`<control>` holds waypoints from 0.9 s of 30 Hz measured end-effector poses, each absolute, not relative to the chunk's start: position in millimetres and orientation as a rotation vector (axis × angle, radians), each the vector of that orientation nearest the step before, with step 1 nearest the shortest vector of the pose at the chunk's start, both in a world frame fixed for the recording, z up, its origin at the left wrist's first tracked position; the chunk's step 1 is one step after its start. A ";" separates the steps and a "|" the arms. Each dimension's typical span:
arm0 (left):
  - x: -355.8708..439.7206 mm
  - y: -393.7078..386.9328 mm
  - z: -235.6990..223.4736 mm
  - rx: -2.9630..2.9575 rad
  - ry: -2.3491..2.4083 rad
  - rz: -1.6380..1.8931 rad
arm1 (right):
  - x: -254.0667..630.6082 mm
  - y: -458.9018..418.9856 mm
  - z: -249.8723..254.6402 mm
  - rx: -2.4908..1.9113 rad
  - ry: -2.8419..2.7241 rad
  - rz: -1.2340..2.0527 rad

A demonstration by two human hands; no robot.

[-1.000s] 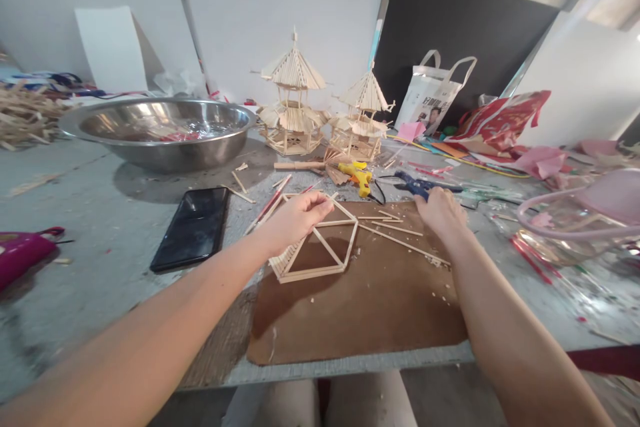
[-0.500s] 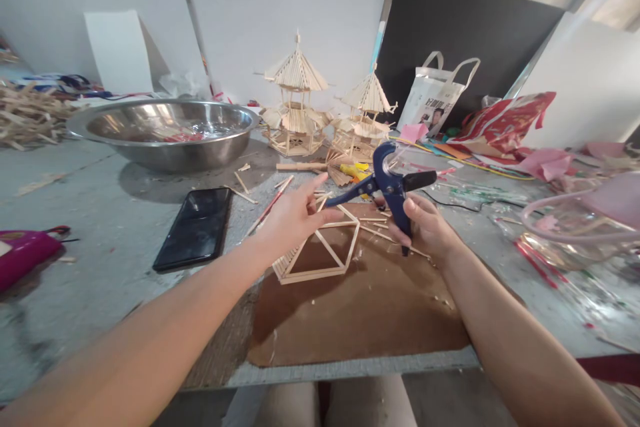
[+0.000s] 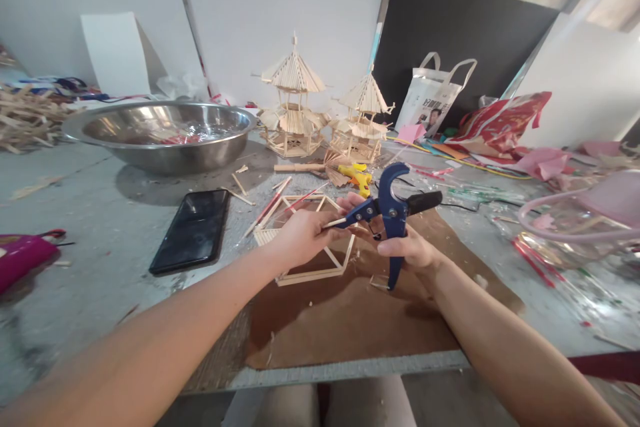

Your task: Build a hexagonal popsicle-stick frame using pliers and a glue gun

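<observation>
My left hand (image 3: 300, 237) is closed, with a pale wooden stick (image 3: 333, 222) between the fingertips, near the tip of the cutter's handle. A thin red stick-like thing (image 3: 306, 199) shows just above this hand; whether it is held I cannot tell. My right hand (image 3: 417, 248) grips a blue pipe cutter (image 3: 393, 213) with a curved jaw and a black part pointing right. Under my left hand lies a polygonal frame of wooden sticks (image 3: 313, 275), partly hidden. It rests partly on a brown board (image 3: 340, 327). A small stick piece (image 3: 379, 282) lies by the cutter's lower handle.
A black phone (image 3: 190, 230) and a steel basin (image 3: 160, 137) stand left. Behind are two stick pagodas (image 3: 294, 120) (image 3: 361, 123) and a yellow glue gun (image 3: 357, 177). At right are a white bag (image 3: 430, 100), red packaging (image 3: 505, 120) and a pink-rimmed clear container (image 3: 575, 233).
My left hand has closed on a wooden stick, having been open before. The cutter in my right hand has moved slightly down and turned more upright. A thin red thing now shows over the frame.
</observation>
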State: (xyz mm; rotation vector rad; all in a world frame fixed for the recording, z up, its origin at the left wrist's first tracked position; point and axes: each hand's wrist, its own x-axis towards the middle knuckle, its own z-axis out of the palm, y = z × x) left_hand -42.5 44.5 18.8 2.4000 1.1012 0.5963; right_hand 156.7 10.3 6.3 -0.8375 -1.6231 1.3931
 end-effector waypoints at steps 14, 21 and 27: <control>-41.8 43.5 20.6 2.233 1.020 0.892 | 156.1 19.0 4.0 -1.319 -1.815 -0.051; -34.9 38.9 17.2 2.207 0.888 0.901 | 146.4 19.0 -1.0 -1.383 -1.998 -0.295; -33.2 34.6 19.3 2.194 0.886 0.882 | 148.1 19.9 -1.4 -1.453 -1.973 -0.360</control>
